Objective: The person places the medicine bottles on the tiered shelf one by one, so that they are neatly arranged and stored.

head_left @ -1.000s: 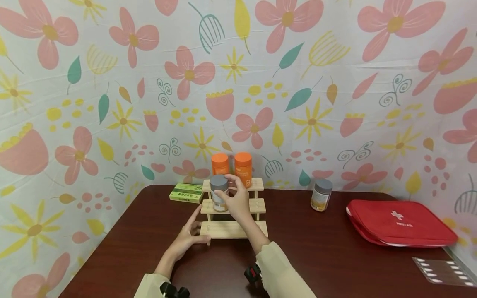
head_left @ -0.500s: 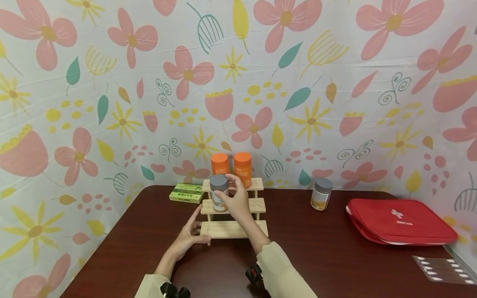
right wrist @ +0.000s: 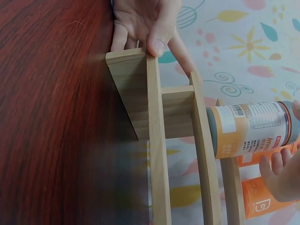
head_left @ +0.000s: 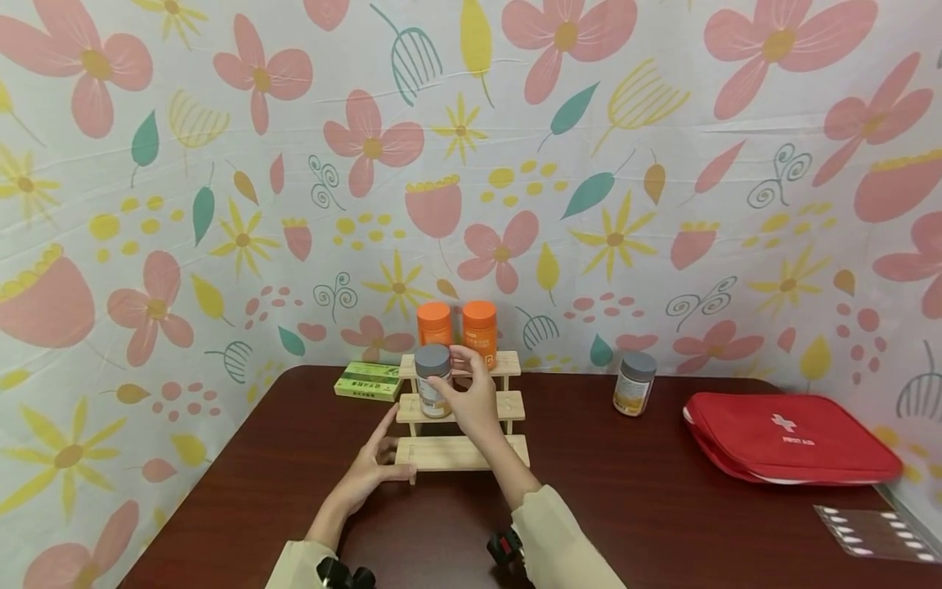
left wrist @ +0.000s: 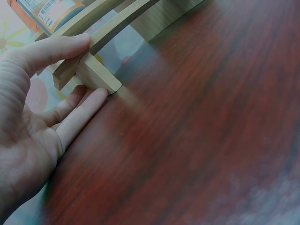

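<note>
On the wooden rack, middle step, we noted the grey-capped bottle upright, right hand at its side; we couldn't tell whether it pinched. Left hand clamped the rack's left end.

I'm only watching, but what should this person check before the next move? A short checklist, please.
1. Wooden rack steadied: ok, the left hand touches its left end.
2. Grey-lidded bottle upright on the middle shelf: ok.
3. Right hand free of that bottle: cannot tell; thumb and fingers are very close to it.
4. Orange bottles standing on the top shelf: ok, both upright.
5. Second grey-lidded bottle on the rack, if it belongs there: not ok, it stands on the table.
</note>
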Motion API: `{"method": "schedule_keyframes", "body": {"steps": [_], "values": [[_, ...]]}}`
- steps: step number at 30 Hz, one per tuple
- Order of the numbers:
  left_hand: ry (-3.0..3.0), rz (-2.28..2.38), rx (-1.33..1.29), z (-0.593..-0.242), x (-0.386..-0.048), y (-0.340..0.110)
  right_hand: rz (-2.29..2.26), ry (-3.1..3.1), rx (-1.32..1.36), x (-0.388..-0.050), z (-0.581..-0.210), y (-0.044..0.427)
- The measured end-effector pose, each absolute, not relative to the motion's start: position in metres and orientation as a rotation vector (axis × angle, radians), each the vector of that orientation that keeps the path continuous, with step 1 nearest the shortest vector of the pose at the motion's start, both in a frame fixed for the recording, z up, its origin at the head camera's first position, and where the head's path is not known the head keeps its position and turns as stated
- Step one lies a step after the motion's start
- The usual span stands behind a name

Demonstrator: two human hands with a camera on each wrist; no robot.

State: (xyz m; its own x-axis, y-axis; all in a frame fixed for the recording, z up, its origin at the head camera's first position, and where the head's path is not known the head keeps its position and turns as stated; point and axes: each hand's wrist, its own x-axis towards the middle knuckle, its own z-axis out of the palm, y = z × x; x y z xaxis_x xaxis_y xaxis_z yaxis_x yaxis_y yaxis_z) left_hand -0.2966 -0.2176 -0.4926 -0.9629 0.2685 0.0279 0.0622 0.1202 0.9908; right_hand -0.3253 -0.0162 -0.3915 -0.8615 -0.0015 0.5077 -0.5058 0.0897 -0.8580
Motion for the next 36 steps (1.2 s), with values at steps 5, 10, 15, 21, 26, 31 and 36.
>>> {"method": "schedule_keyframes", "body": {"steps": [5,10,15,21,26,31,36], "values": [[2.221,1.96,0.334,-0.492,-0.296,-0.217,1.896,-1.971,0.472,-0.323,-0.39,-0.011],[2.226,1.961,0.329,-0.492,-0.296,-0.217,1.963,-1.922,0.438,-0.321,-0.387,-0.005],[2.223,1.967,0.317,-0.493,-0.297,-0.217,1.992,-1.913,0.406,-0.309,-0.374,0.002],[2.215,1.973,0.313,-0.494,-0.297,-0.217,1.958,-1.884,0.387,-0.31,-0.376,0.01],[2.216,1.975,0.318,-0.493,-0.297,-0.218,1.923,-1.844,0.396,-0.317,-0.382,0.02],[2.213,1.977,0.319,-0.493,-0.298,-0.217,1.939,-1.823,0.358,-0.318,-0.379,0.031],[2.204,1.976,0.317,-0.492,-0.297,-0.217,1.93,-1.821,0.323,-0.324,-0.383,0.043]]}}
